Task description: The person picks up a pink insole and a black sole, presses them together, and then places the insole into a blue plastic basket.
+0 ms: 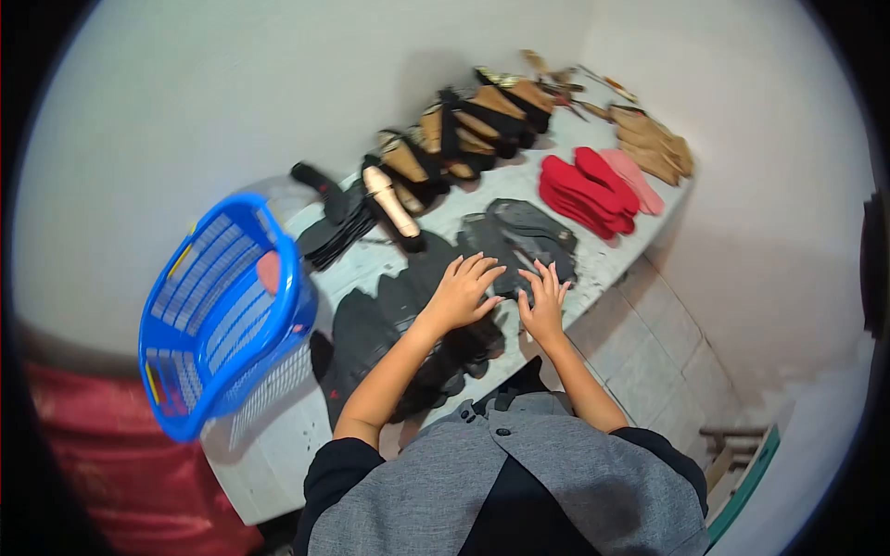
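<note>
My left hand (464,294) hovers over or rests on a row of dark shoe soles (371,324), its fingers spread with nothing in them. Close beside it, my right hand (545,304) is open too, fingers apart, at the near edge of a pile of dark grey soles (533,230). Whether either hand presses on the soles cannot be made out. Part of the dark row is hidden by my left forearm. Farther along the table lie stacked red soles (586,196), with pink ones (638,181) next to them.
A blue plastic basket (209,408) stands at the table's left end. Black shoes with tan insoles (403,162) line the wall side. Tan sole-shaped pieces (649,146) and several tools (565,88) lie at the far end. Red cloth (120,445) hangs at the left.
</note>
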The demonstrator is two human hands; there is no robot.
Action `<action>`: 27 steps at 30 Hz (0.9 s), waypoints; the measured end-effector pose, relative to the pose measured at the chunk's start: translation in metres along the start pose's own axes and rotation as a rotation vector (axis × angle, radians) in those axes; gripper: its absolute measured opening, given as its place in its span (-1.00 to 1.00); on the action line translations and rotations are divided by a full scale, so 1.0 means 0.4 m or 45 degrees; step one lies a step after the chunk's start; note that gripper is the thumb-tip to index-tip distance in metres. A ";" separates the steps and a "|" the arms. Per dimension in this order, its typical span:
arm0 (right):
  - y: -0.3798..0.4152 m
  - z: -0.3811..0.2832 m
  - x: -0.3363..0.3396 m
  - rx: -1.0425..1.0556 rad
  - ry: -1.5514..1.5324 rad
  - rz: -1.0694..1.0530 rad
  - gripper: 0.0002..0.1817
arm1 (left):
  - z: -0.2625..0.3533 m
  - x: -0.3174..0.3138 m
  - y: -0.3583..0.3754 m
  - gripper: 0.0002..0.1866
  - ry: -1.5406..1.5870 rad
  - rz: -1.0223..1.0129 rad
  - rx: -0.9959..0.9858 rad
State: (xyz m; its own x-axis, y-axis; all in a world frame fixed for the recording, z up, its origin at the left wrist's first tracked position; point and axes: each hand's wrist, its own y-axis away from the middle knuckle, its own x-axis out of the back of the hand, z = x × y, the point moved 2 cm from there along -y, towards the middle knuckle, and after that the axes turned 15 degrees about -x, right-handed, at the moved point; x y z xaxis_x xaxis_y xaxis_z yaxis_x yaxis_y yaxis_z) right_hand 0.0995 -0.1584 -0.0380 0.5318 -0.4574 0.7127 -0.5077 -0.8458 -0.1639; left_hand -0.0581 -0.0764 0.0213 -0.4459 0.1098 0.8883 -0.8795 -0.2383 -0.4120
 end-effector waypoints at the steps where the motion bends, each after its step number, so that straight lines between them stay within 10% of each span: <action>1: -0.003 0.037 0.025 -0.029 0.006 0.033 -0.60 | 0.004 -0.029 -0.043 -0.48 0.031 0.002 -0.043; 27: -0.545 0.741 0.324 -0.413 0.222 0.382 -0.51 | -0.076 -0.599 -0.823 -0.01 -0.007 -0.382 -0.233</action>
State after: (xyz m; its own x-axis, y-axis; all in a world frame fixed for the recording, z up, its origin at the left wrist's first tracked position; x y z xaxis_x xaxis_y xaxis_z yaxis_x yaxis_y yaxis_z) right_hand 0.4800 -0.1148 -0.1121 0.2219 -0.5923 0.7746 -0.8216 -0.5414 -0.1786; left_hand 0.3331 0.0050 -0.0622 -0.1627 0.1437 0.9761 -0.9867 -0.0194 -0.1616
